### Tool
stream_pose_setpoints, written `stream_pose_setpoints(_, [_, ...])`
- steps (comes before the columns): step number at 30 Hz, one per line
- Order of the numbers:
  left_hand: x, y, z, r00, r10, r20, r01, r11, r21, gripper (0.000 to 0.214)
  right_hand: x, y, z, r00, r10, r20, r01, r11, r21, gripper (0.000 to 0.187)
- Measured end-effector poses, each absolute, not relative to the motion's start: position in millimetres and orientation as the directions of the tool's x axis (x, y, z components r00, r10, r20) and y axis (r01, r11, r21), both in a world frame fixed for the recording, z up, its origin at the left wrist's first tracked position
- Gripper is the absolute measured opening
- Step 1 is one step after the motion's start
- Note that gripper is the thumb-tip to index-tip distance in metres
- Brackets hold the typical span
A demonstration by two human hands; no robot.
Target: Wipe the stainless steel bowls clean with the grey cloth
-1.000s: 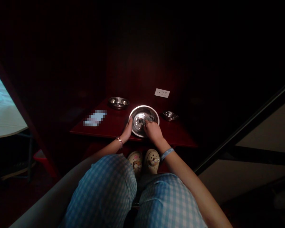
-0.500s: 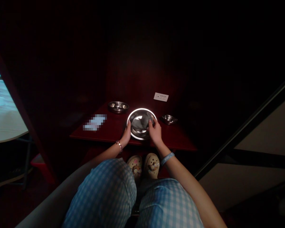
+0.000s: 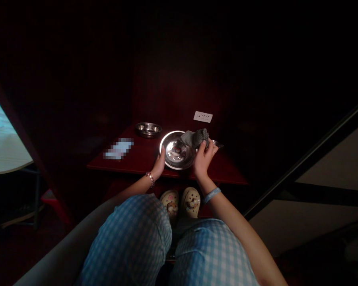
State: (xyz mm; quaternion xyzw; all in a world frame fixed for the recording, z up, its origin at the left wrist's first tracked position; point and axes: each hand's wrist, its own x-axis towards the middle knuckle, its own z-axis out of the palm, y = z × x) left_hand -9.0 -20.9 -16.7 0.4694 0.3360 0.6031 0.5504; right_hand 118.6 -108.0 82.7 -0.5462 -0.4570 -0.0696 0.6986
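Note:
A round steel plate [image 3: 176, 151] lies on the dark red table [image 3: 137, 161] in front of me. My left hand [image 3: 159, 165] grips its near left rim, fingers curled over the edge. My right hand [image 3: 204, 157] is lifted at the plate's right side and pinches a grey cloth [image 3: 195, 138], which hangs over the plate's far right rim.
A steel bowl [image 3: 148, 129] stands at the back left of the table. A smaller steel bowl [image 3: 217, 144] sits behind my right hand, mostly hidden. A blurred paper [image 3: 118, 148] lies left, and a white socket plate [image 3: 203, 116] is on the wall. My knees and shoes are below.
The plate was tilted toward me half a second ago and now lies flatter. My right hand has lifted the grey cloth out of the plate, up and to the right.

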Motion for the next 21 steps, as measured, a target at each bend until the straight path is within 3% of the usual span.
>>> stream_pose_setpoints(5, [-9.1,-25.7,-12.5,0.042,0.988,0.145,-0.351,-0.122,0.928,0.072,117.5,-107.1,82.0,0.604,0.375,0.703,0.530,0.470,-0.706,0.039])
stream_pose_setpoints(11, [-8.2,-29.8,-10.1,0.043,0.990,0.134,-0.396,-0.106,0.912,0.068,121.3,-103.1,74.2,0.640,0.484,0.596,0.376,0.480,-0.793,0.044])
stream_pose_setpoints(16, [-8.3,-30.5,-9.1,0.035,0.988,0.149,-0.440,-0.119,0.890,0.065,123.2,-101.4,72.4,0.610,0.512,0.605,0.402,0.458,-0.793,0.047])
stream_pose_setpoints(21, [-8.8,-31.6,-7.9,0.037,0.990,0.138,-0.434,-0.109,0.894,0.063,118.0,-107.6,77.7,0.603,0.377,0.703,0.545,0.449,-0.708,0.043])
